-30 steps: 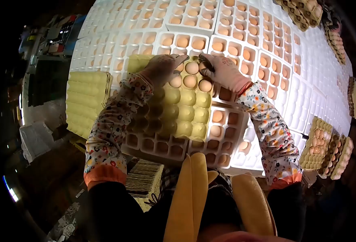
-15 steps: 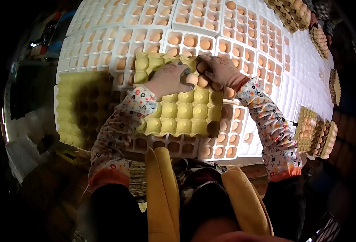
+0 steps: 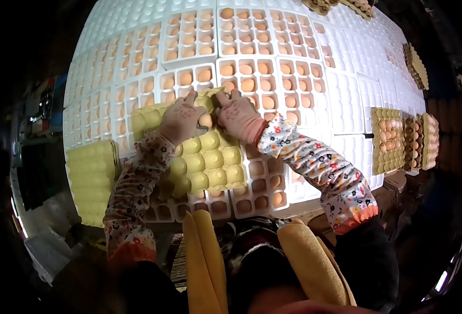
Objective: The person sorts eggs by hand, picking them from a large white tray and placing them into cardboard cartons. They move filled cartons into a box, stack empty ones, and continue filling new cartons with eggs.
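Both my hands wear pale gloves and flowered sleeves. My left hand (image 3: 181, 118) and my right hand (image 3: 236, 112) lie palm-down, side by side, over the far end of a yellow egg tray (image 3: 207, 165). This tray rests on top of white trays. A brown egg (image 3: 206, 120) shows between the two hands, and both are cupped around eggs there. What is under the palms is hidden. The near rows of the yellow tray hold nothing.
White trays (image 3: 346, 112) with brown eggs in many cells cover the table ahead. A stack of yellow trays (image 3: 89, 180) stands at the left. Filled brown cartons (image 3: 390, 138) sit at the right edge, and more cartons (image 3: 415, 65) lie farther back.
My view has swung, so the yellow tray now sits lower and further left. Both hands stay together at its far end with the eggs, now pressed lower over it.
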Demonstrator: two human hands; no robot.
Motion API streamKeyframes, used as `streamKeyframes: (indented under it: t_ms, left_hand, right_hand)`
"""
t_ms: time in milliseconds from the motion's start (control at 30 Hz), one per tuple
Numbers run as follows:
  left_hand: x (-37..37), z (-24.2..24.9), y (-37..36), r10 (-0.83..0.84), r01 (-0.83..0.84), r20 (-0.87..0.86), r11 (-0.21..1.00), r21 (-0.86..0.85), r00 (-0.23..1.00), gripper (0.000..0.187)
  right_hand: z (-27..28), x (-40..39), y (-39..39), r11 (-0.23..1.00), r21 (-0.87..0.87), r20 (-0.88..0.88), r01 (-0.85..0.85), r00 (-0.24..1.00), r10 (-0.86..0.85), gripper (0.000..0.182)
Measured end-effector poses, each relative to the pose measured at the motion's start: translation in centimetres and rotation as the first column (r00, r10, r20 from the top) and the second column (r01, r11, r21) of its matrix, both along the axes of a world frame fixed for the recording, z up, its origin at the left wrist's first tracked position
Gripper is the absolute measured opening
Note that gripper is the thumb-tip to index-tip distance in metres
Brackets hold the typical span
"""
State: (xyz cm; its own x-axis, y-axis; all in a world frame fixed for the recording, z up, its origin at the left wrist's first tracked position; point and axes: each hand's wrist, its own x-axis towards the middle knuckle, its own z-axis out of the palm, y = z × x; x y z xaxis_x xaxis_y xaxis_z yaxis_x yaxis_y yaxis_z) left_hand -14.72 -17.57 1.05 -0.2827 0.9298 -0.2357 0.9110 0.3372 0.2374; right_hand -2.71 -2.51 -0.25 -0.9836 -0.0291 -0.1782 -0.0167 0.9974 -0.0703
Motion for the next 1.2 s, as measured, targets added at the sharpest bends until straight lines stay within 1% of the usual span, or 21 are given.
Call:
streamKeyframes:
  t_ms: [100, 167, 200, 233, 300, 333, 400, 433, 467, 500, 567, 600, 633, 700, 767, 833, 900, 967, 1033, 1100, 1200]
  left_hand:
    - [0.2, 0.5, 0.2, 0.024, -0.035, 0.069, 0.988, 0.153, 0.997, 0.042]
    - [0.4, -0.8, 0.0, 0.265, -0.306, 0.159, 0.873, 0.379, 0.951, 0.038]
    - [0.1, -1.3, 0.4, 0.356, -0.729, 0.765, 0.653, 0.207, 0.537, 0.037]
    - [0.2, -1.5, 1.2, 0.207, -0.875, 0.964, 0.42, -0.242, -0.168, 0.039]
    - [1.6, -0.4, 5.1, -0.239, -0.774, 0.879, 0.601, -0.2, -0.413, 0.044]
    - [3.3, -0.8, 9.0, -0.386, -0.735, 0.809, 0.673, -0.082, -0.444, 0.042]
    - [8.0, -0.4, 17.0, -0.064, -0.658, 0.839, 0.59, 0.468, 0.54, 0.031]
    - [9.9, 1.2, 21.2, -0.036, -0.692, 0.959, 0.685, 0.228, 0.281, 0.031]
    - [11.4, 1.5, 25.1, 0.155, -0.665, 0.956, 0.745, 0.053, 0.249, 0.035]
    - [12.6, 0.2, 28.0, 0.075, -0.717, 0.984, 0.676, -0.171, -0.164, 0.035]
    - [14.6, -0.5, 34.7, 0.057, -0.506, 0.881, 0.835, 0.216, 0.469, 0.042]
    - [15.7, 0.8, 37.1, 0.078, -0.415, 0.779, 0.877, 0.243, 0.622, 0.046]
    - [15.9, -1.3, 40.0, 0.069, -0.23, 0.381, 0.888, 0.397, 0.922, 0.048]
    - [15.2, -1.1, 45.3, -0.046, 0.067, -0.086, 0.965, 0.253, 0.995, 0.052]
    - [14.0, -0.6, 50.4, -0.226, 0.215, -0.209, 0.974, -0.071, 0.951, 0.056]
    - [12.3, -2.5, 53.8, -0.324, 0.307, -0.098, 0.94, -0.151, 0.941, 0.059]
    - [11.5, -3.4, 55.7, -0.31, 0.306, 0.018, 0.927, -0.216, 0.951, 0.057]
    - [10.8, -2.3, 56.4, -0.254, 0.27, 0.095, 0.938, -0.219, 0.962, 0.051]
    - [8.9, -4.1, 56.4, -0.095, 0.071, 0.192, 0.989, 0.128, 0.977, 0.047]
    - [7.6, -8.3, 57.8, 0.199, -0.255, 0.159, 0.773, 0.581, 0.967, 0.043]
    - [7.0, -11.4, 59.0, 0.361, -0.33, 0.049, 0.779, 0.533, 0.931, 0.045]
  right_hand:
    - [1.4, -0.1, 1.6, 0.994, -0.093, 0.045, -0.052, 0.997, 0.056, 0.025]
    - [3.9, 2.1, 5.4, 0.825, -0.536, 0.123, 0.181, 0.983, -0.135, 0.031]
    - [2.2, 3.3, 8.0, 0.611, -0.778, 0.032, 0.147, 0.98, -0.195, 0.043]
    - [2.1, 5.3, 11.0, 0.033, -0.964, 0.253, 0.263, 0.951, -0.18, 0.048]
    - [-2.5, 8.8, 15.7, -0.826, -0.557, 0.223, 0.089, 0.974, -0.046, 0.052]
    - [-1.5, 10.6, 18.0, -0.841, -0.541, 0.301, 0.031, 0.94, -0.159, 0.052]
    - [-1.5, 14.0, 23.2, -0.61, -0.786, 0.262, -0.101, 0.839, -0.477, 0.051]
    - [-2.4, 15.3, 26.7, -0.536, -0.838, 0.231, -0.103, 0.823, -0.519, 0.049]
    - [-3.4, 16.6, 30.1, -0.457, -0.884, 0.199, -0.1, 0.804, -0.56, 0.047]
    - [-4.2, 17.9, 34.1, -0.607, -0.793, 0.313, -0.053, 0.819, -0.48, 0.045]
    - [-3.6, 21.4, 40.2, -0.548, -0.828, 0.166, -0.118, 0.882, -0.441, 0.041]
    - [-3.6, 22.3, 42.5, -0.065, -0.996, -0.015, -0.067, 0.802, -0.597, 0.038]
    - [-3.7, 23.4, 44.8, 0.428, -0.901, -0.247, 0.074, 0.724, -0.645, 0.036]
    - [-1.0, 22.4, 48.4, -0.11, -0.909, 0.348, 0.401, 0.588, -0.73, 0.041]
    - [-0.7, 20.7, 50.3, 0.485, -0.771, 0.001, 0.412, 0.763, -0.646, 0.052]
    - [-0.5, 18.2, 51.0, 0.875, -0.306, -0.046, 0.375, 0.912, -0.407, 0.048]
    - [-1.4, 15.3, 52.0, 0.967, -0.054, 0.172, 0.248, 0.957, -0.235, 0.053]
    - [-2.0, 13.7, 53.5, 0.961, -0.109, 0.165, 0.253, 0.958, -0.234, 0.053]
    - [-2.1, 12.2, 56.3, 0.857, -0.458, 0.169, 0.234, 0.97, -0.174, 0.041]
    - [-2.4, 9.8, 56.9, 0.349, -0.777, 0.31, 0.524, 0.8, -0.513, 0.027]
    - [-8.0, 5.6, 56.9, 0.154, -0.98, -0.042, 0.128, 0.618, -0.785, 0.022]
